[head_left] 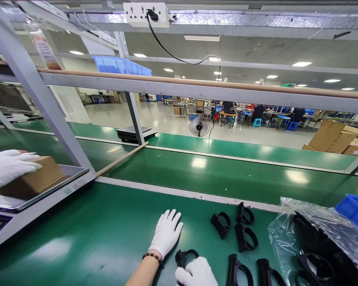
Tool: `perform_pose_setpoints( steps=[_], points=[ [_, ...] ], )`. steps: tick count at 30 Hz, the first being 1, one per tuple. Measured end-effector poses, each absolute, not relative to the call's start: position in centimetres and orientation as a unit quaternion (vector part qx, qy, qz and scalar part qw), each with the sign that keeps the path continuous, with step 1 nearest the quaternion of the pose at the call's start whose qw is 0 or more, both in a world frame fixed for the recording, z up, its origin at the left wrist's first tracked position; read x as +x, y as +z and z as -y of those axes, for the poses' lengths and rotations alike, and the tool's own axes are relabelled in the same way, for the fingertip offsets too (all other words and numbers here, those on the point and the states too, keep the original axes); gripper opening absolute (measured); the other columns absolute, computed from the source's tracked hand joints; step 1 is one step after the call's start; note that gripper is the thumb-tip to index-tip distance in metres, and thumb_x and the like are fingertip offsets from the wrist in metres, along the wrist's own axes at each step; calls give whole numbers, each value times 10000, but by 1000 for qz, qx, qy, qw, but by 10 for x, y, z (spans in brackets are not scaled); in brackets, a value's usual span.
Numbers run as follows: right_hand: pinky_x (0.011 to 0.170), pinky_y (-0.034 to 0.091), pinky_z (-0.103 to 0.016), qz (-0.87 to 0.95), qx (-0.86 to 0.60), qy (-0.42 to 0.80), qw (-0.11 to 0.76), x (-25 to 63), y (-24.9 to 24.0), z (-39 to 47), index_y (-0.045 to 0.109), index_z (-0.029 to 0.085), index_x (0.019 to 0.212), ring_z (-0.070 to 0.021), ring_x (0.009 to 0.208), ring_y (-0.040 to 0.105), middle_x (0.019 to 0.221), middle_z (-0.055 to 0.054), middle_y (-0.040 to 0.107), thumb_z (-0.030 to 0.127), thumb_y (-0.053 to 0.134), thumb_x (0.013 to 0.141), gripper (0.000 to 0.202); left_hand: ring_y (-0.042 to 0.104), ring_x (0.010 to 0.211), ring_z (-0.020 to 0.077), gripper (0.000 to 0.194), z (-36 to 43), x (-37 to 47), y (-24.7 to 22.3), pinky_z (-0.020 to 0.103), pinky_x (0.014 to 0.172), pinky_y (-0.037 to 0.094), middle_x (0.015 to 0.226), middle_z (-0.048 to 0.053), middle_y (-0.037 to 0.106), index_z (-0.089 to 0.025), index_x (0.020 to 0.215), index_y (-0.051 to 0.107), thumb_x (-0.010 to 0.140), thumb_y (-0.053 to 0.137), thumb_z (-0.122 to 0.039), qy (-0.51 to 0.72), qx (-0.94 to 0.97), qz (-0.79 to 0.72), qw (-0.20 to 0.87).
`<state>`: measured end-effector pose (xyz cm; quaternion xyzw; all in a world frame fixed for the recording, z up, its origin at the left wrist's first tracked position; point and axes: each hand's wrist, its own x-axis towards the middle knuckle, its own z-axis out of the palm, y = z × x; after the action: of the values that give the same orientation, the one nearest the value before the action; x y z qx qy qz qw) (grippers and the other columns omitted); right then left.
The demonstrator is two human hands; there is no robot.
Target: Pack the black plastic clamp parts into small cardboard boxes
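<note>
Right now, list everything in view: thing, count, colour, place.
black plastic clips: six loose, black, on the green bench near right
clear bag: one, clear, holding more black parts, far right
blue bin: one, blue, right edge
cardboard box: one, brown, on the scale
scale: one, grey, left
co-worker's hand: one, white glove, on the box
fan: one, background floor
power strip: one, white, overhead
left hand: white glove, flat on bench
right hand: white glove, gripping one clip

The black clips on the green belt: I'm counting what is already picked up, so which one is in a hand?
The black clip at the bottom edge, gripped by the right hand beside the flat left hand. The other clips lie untouched further right.
</note>
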<state>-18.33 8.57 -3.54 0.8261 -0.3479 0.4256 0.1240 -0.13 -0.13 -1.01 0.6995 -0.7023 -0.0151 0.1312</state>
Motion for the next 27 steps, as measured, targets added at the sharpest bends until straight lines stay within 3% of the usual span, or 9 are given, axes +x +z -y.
perform_pose_setpoints(
  steps=[3,7,13,27],
  points=[
    [582,165,-349,350,818,445,101,-182,-40,-86,483,258,766,-196,583,361,584,1,424,419,417,955,257,433,1446,361,453,1,-1,-11,560,1210,324,1512,121,544,-213,1373,632,976,462,-348,-14,697,705,130],
    [606,180,-338,344,829,430,95,-184,-38,-88,474,246,766,-178,587,356,592,16,408,370,481,914,193,420,1452,380,455,1,-1,-11,569,1222,305,1522,124,532,-204,1381,628,978,468,-344,-12,699,704,120],
    [611,214,-323,312,838,437,101,-187,-28,-85,498,246,804,-171,567,372,598,27,420,303,434,898,127,417,1457,375,457,1,-2,-9,551,1228,312,1532,108,523,-213,1394,617,983,476,-352,-13,701,706,102],
    [603,242,-307,289,848,431,108,-188,-25,-82,495,247,823,-160,550,397,598,39,439,265,472,793,41,419,1454,385,452,0,-3,-1,548,1223,325,1529,115,524,-206,1397,617,989,471,-336,-13,700,709,89]
  ],
)
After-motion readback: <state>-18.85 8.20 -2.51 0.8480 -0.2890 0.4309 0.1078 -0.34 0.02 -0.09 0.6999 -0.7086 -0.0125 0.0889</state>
